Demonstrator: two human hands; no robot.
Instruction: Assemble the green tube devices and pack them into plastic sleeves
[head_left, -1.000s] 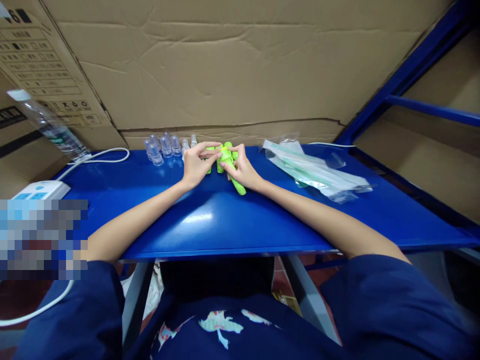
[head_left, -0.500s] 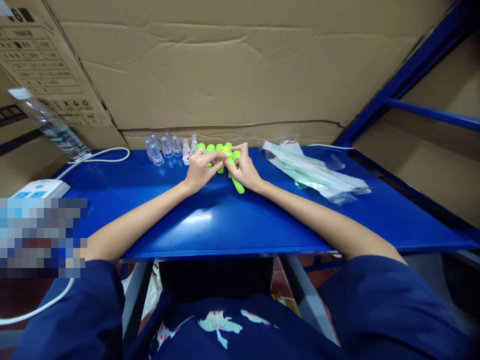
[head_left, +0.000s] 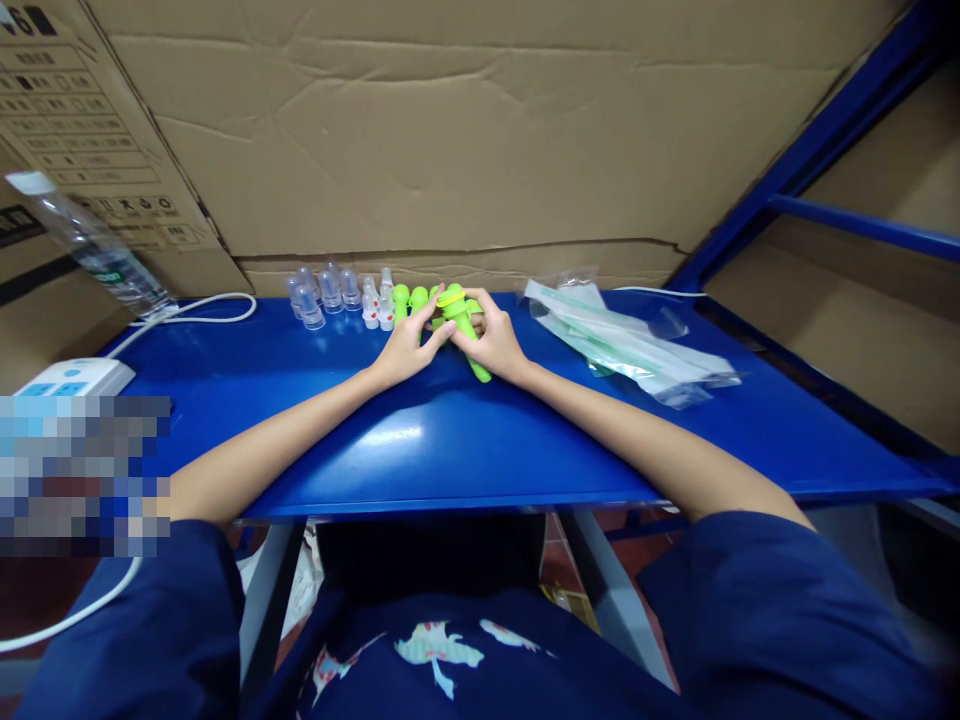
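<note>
Lime-green tube (head_left: 468, 340) is lying tilted in the upper middle of the frame, its yellowish capped end pointing up and away and its lower end sticking out just above the blue tabletop (head_left: 450, 440). The right hand (head_left: 496, 345) is wrapping around the tube's middle, fingers clamped on it. The left hand (head_left: 405, 350) is meeting it from the left side, with thumb and forefinger lying against the upper end; whether they are gripping cannot be told. Both hands are together, wrists resting on the tabletop.

Just behind the left hand, more green tubes (head_left: 411, 298) are standing upright in a short row. To their left, small white bottles (head_left: 377, 310) and a cluster of clear caps (head_left: 322, 290) are standing along the back edge. Clear plastic bags (head_left: 630, 345) are lying right of the hands, apart from them. At the left of the frame, a white power strip (head_left: 71, 378) is sitting on the corner, its cable (head_left: 195, 308) curling past a tilted water bottle (head_left: 90, 245). Cardboard (head_left: 450, 130) is filling the background.
</note>
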